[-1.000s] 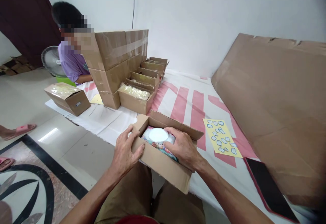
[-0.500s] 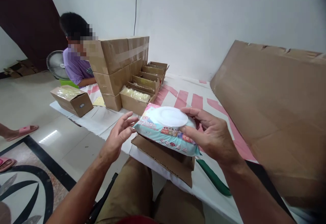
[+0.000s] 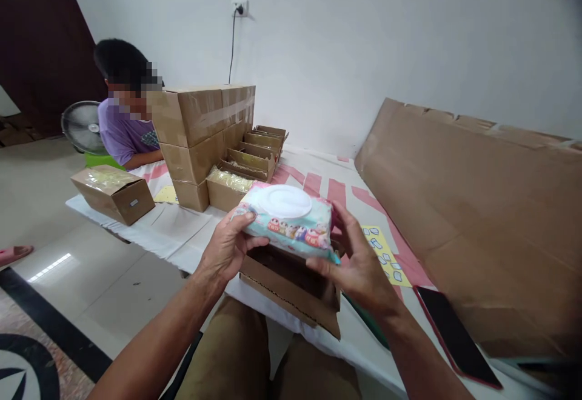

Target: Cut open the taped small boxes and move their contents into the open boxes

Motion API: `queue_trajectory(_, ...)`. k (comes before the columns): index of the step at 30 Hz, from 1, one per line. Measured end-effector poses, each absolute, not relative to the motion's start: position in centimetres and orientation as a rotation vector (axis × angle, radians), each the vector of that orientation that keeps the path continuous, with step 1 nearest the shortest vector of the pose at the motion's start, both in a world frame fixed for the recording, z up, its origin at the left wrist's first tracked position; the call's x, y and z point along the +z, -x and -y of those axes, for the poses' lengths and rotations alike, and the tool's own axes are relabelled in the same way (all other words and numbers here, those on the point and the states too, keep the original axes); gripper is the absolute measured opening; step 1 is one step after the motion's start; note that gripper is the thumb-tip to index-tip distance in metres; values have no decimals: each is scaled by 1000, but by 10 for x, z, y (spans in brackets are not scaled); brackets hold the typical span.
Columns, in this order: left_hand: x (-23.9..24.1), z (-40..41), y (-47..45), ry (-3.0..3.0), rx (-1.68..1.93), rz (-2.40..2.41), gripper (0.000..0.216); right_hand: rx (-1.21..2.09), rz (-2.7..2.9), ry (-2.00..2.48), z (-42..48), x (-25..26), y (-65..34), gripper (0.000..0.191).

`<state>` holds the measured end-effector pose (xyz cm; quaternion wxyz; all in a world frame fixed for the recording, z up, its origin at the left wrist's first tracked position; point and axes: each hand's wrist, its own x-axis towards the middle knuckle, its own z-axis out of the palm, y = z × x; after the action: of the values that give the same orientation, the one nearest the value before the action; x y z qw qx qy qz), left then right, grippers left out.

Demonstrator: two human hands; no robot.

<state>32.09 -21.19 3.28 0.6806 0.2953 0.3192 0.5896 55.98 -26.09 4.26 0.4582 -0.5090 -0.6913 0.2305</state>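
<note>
Between my two hands is a pack of wet wipes [image 3: 291, 224], pale blue and pink with a white lid on top. My left hand [image 3: 227, 245] grips its left end, thumb over the upper side. At the right end, my right hand [image 3: 352, 260] holds it with the thumb low on the front and the fingers behind. The pack hangs just above an open cardboard box [image 3: 291, 288], whose front flap is folded out over the table's edge. What lies inside that box is mostly hidden by the pack and shadow.
Stacked sealed cartons [image 3: 200, 127] and a row of open boxes [image 3: 250, 151] stand behind. A filled box [image 3: 113, 194] sits on the left table corner. At right are a phone [image 3: 459, 333], a yellow sheet [image 3: 386, 257] and a large cardboard panel [image 3: 473, 218]. A person [image 3: 127, 115] leans at far left.
My left hand has closed on the left end of the pack, and my right hand has shifted lower on its end. My view has turned right, bringing the phone and yellow sheet into sight.
</note>
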Motion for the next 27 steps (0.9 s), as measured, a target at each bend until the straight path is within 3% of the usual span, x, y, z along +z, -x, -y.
queue_trajectory(8,130,141,-345,-1046,1386,-539,48,181,1673,1039,180,124,-574,102)
queue_trajectory(12,140,137,-336,-1099,1440,-576,52,130,1726,1036,171,131,-574,102)
queue_trajectory(20,68,134,-272,-825,1488,-850,58,640,1955,1030,129,93,-521,121)
queue_trajectory(23,22,133,-235,-651,1561,-955,55,748,2195,1052,98,79,-479,113)
queue_trajectory(27,-47,129,-204,-412,1571,-1170,42,735,2624,1270,62,48,-423,84)
